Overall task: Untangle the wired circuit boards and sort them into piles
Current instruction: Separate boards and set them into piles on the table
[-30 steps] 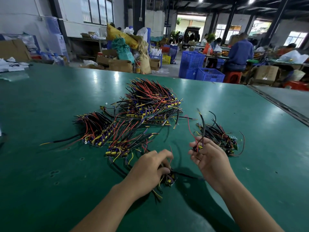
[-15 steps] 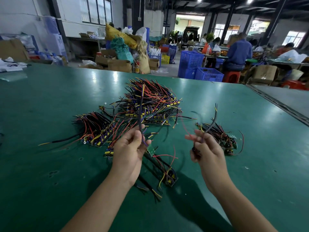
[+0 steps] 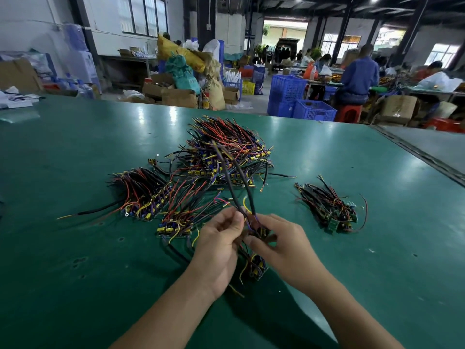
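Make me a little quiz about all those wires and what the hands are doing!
1. True or false: both hands are pinching the same wired board.
2. Which pile sits alone on the right of the table? A) the small pile B) the biggest pile
3. What colour is the table?

Key:
1. True: the left hand and right hand hold one wired board together, its black wires sticking up.
2. A: the small pile lies apart; the biggest pile is in the middle.
3. Green.
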Motion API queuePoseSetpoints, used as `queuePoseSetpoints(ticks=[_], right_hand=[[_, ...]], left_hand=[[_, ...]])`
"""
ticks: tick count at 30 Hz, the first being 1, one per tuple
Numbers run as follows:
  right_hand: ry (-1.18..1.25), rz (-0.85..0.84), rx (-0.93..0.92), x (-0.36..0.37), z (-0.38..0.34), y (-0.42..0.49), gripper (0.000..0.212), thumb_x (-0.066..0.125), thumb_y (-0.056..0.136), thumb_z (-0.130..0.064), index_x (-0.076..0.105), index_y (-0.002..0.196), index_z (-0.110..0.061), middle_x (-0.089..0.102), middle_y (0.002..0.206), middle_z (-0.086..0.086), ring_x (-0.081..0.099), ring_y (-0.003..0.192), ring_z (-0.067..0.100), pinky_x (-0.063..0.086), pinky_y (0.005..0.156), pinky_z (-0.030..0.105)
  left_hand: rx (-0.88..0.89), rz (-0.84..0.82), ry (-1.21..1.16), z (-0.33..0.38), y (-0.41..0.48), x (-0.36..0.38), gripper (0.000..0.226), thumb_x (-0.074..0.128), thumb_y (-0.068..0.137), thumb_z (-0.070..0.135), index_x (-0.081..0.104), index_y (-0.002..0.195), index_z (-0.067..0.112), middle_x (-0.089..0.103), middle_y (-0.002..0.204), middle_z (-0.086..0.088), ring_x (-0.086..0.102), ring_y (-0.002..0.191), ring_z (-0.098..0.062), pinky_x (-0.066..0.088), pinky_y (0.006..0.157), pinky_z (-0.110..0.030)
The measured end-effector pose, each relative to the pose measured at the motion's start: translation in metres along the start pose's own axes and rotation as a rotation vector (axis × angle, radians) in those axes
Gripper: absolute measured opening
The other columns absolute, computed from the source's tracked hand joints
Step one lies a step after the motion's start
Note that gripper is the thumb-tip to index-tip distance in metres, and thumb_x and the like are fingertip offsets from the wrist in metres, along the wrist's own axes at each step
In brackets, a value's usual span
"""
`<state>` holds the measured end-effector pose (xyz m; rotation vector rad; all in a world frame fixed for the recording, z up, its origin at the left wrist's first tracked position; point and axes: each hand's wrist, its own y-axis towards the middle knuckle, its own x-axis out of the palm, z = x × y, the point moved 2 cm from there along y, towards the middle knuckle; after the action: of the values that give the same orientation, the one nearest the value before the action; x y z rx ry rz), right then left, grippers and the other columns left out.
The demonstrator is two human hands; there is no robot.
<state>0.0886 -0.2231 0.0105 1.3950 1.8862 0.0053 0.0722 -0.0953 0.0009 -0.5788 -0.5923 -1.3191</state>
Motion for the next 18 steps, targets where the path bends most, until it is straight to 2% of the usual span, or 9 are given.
queuePoseSetpoints(ticks=[3, 4, 7, 9, 11, 12, 14, 15, 18], right_hand=[[-0.092, 0.033, -0.021, 0.001, 0.005, -0.001, 0.017, 0.072, 0.086, -0.023, 0.071, 0.102, -0.017, 0.065, 0.085, -0.005, 0.06, 0.076, 0.009, 0.051, 0.07, 0.027], [-0.076, 0.074, 0.007, 0.002, 0.005, -0.001, 0.014, 0.071, 0.088, -0.023, 0.07, 0.1, -0.018, 0.064, 0.083, -0.009, 0.059, 0.074, 0.007, 0.051, 0.069, 0.026], [0.224, 0.236, 0.16, 0.002, 0.006, 0.0, 0.009, 0.065, 0.092, -0.014, 0.069, 0.095, -0.022, 0.067, 0.075, -0.009, 0.066, 0.07, 0.009, 0.058, 0.066, 0.032], [0.559, 0.337, 0.243, -0.002, 0.006, 0.001, 0.012, 0.059, 0.094, -0.009, 0.068, 0.096, -0.017, 0.066, 0.072, -0.004, 0.069, 0.071, 0.014, 0.059, 0.061, 0.03], [0.841, 0.409, 0.286, -0.007, 0.006, 0.002, 0.01, 0.058, 0.092, -0.015, 0.065, 0.098, -0.011, 0.064, 0.075, 0.001, 0.07, 0.074, 0.017, 0.056, 0.057, 0.025], [0.948, 0.427, 0.298, -0.009, 0.007, 0.001, 0.015, 0.058, 0.089, -0.02, 0.064, 0.097, -0.01, 0.064, 0.077, 0.003, 0.07, 0.074, 0.017, 0.056, 0.057, 0.025], [1.065, 0.42, 0.319, -0.011, 0.008, 0.002, 0.013, 0.059, 0.087, -0.02, 0.063, 0.093, -0.01, 0.064, 0.076, 0.005, 0.069, 0.073, 0.017, 0.057, 0.056, 0.026], [1.041, 0.409, 0.326, -0.012, 0.007, 0.001, 0.006, 0.058, 0.09, -0.016, 0.063, 0.089, -0.011, 0.064, 0.074, 0.004, 0.067, 0.071, 0.016, 0.057, 0.056, 0.027], [0.684, 0.384, 0.32, -0.009, 0.012, 0.001, 0.019, 0.051, 0.097, -0.003, 0.061, 0.084, -0.011, 0.063, 0.066, -0.004, 0.062, 0.064, 0.012, 0.055, 0.06, 0.026]], left_hand=[[0.068, 0.024, 0.135, -0.002, -0.001, 0.0, 0.008, 0.062, 0.079, 0.009, 0.062, 0.087, 0.007, 0.059, 0.084, -0.009, 0.053, 0.08, -0.017, 0.043, 0.077, -0.026], [0.137, 0.054, 0.218, -0.001, -0.002, 0.0, 0.002, 0.062, 0.084, 0.009, 0.062, 0.085, 0.009, 0.06, 0.08, -0.003, 0.053, 0.077, -0.012, 0.043, 0.075, -0.022], [0.387, 0.167, 0.538, 0.006, -0.005, -0.005, 0.023, 0.058, 0.094, 0.016, 0.053, 0.072, 0.014, 0.047, 0.06, 0.007, 0.042, 0.054, -0.006, 0.037, 0.054, -0.018], [0.267, 0.082, 0.632, 0.003, -0.008, -0.004, 0.038, 0.052, 0.098, 0.022, 0.051, 0.061, 0.016, 0.048, 0.052, 0.002, 0.038, 0.045, -0.011, 0.033, 0.045, -0.024], [-0.032, -0.055, 0.653, -0.008, -0.013, 0.002, 0.039, 0.045, 0.102, 0.026, 0.058, 0.067, 0.013, 0.062, 0.056, -0.003, 0.045, 0.04, -0.013, 0.036, 0.042, -0.023], [-0.144, -0.119, 0.638, -0.013, -0.018, 0.007, 0.035, 0.042, 0.103, 0.025, 0.062, 0.078, 0.011, 0.068, 0.066, -0.004, 0.051, 0.044, -0.013, 0.041, 0.043, -0.024], [-0.16, -0.186, 0.588, -0.018, -0.022, 0.013, 0.024, 0.039, 0.104, 0.02, 0.063, 0.098, 0.015, 0.071, 0.086, 0.001, 0.06, 0.06, -0.011, 0.048, 0.055, -0.028], [-0.105, -0.19, 0.568, -0.017, -0.023, 0.016, 0.023, 0.039, 0.103, 0.018, 0.062, 0.104, 0.019, 0.071, 0.091, 0.006, 0.062, 0.069, -0.01, 0.05, 0.061, -0.027], [0.065, -0.114, 0.597, -0.007, -0.016, 0.013, 0.028, 0.041, 0.102, 0.011, 0.058, 0.118, 0.026, 0.07, 0.106, 0.011, 0.065, 0.09, -0.005, 0.05, 0.069, -0.019]])
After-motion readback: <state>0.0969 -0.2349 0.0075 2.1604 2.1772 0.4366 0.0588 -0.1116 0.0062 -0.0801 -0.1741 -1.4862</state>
